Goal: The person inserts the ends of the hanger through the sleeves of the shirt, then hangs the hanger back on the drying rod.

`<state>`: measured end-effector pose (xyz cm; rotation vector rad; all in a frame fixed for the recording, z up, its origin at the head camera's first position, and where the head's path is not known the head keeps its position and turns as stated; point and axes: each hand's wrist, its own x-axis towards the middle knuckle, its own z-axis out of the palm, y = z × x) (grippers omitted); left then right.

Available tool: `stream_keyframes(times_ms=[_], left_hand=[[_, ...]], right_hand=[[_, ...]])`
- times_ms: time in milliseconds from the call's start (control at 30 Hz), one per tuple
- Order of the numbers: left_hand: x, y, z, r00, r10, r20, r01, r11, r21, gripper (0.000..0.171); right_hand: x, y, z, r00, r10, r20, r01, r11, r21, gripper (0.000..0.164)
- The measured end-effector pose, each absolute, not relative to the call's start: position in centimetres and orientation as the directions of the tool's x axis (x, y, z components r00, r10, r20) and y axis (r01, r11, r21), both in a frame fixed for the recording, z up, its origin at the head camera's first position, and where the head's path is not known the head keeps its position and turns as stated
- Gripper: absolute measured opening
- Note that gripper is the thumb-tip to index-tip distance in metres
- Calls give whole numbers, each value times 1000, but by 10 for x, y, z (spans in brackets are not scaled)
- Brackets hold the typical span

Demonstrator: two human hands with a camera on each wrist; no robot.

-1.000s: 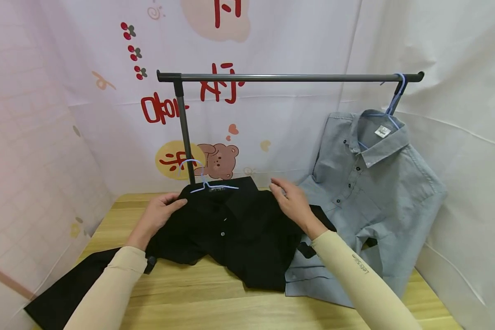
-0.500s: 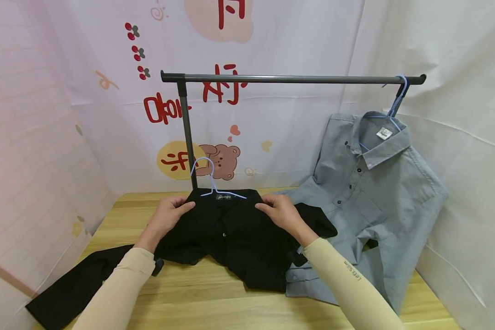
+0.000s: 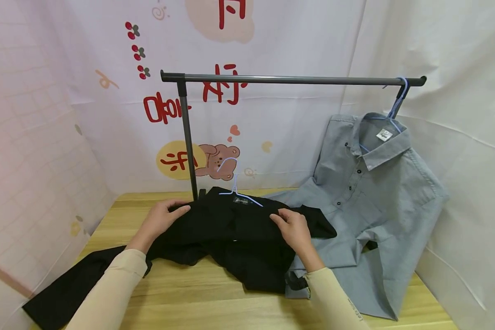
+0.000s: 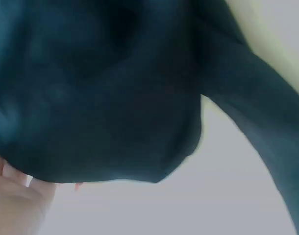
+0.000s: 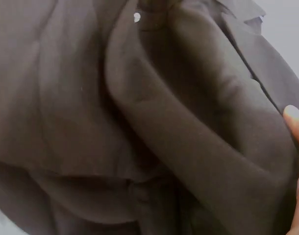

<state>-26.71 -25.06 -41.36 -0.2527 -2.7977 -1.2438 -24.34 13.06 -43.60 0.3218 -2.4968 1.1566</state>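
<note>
A black button-up shirt (image 3: 231,229) is spread between my hands, its lower part and one long sleeve on the table. My left hand (image 3: 162,222) pinches its left shoulder edge, thumb on top. On the opposite shoulder, my right hand (image 3: 294,229) pinches the cloth between thumb and fingers. A pale blue wire hanger (image 3: 250,198) lies inside the collar, its hook sticking up. Dark cloth (image 4: 105,98) fills most of the left wrist view, with fingers (image 4: 44,188) at its lower edge. In the right wrist view, a thumb (image 5: 294,120) presses the shirt's edge.
Behind the shirt stands a dark metal clothes rack (image 3: 272,79). From its right end hangs a grey-blue shirt (image 3: 367,192) on another blue hanger (image 3: 398,103), its lower part draped on the wooden table (image 3: 198,302). A printed white curtain (image 3: 288,133) closes off the back.
My right hand has come from beside the shirt to pinch its shoulder. The hanger and collar have shifted right, and the shirt's shoulders have tilted down on the right.
</note>
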Motion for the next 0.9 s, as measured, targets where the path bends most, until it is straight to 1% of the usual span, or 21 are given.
stream_keyframes(times_ms=[100, 167, 267, 333, 433, 500, 633, 733, 833, 900], left_hand=[[-263, -263, -416, -989, 100, 107, 146, 635, 758, 60], [-261, -270, -418, -990, 108, 87, 135, 602, 787, 58], [-259, -279, -423, -990, 114, 80, 131, 575, 808, 48], [-258, -284, -426, -990, 118, 78, 133, 580, 804, 37], [-255, -291, -432, -992, 102, 76, 124, 625, 771, 25], [-252, -294, -435, -993, 100, 58, 110, 659, 744, 22], [-249, -296, -444, -996, 83, 23, 76, 710, 701, 27], [-249, -298, -453, -997, 74, 23, 71, 748, 659, 31], [-247, -303, -462, -995, 88, 43, 96, 802, 589, 28], [-244, -309, -468, -994, 95, 51, 107, 841, 530, 22]], right_hand=[[-234, 138, -442, -923, 3, 385, -307, 598, -740, 43], [-227, 143, -445, -930, 42, 365, -278, 571, -773, 41], [-221, 152, -446, -933, 98, 347, -240, 549, -800, 38], [-219, 157, -444, -932, 128, 339, -219, 548, -808, 40], [-217, 165, -440, -931, 172, 321, -181, 547, -818, 44], [-216, 169, -436, -930, 201, 307, -156, 541, -827, 47], [-213, 176, -433, -929, 256, 266, -102, 514, -852, 51], [-213, 179, -434, -926, 286, 247, -76, 498, -864, 52], [-213, 181, -434, -922, 306, 235, -62, 483, -874, 53], [-213, 183, -436, -920, 324, 221, -51, 459, -887, 53]])
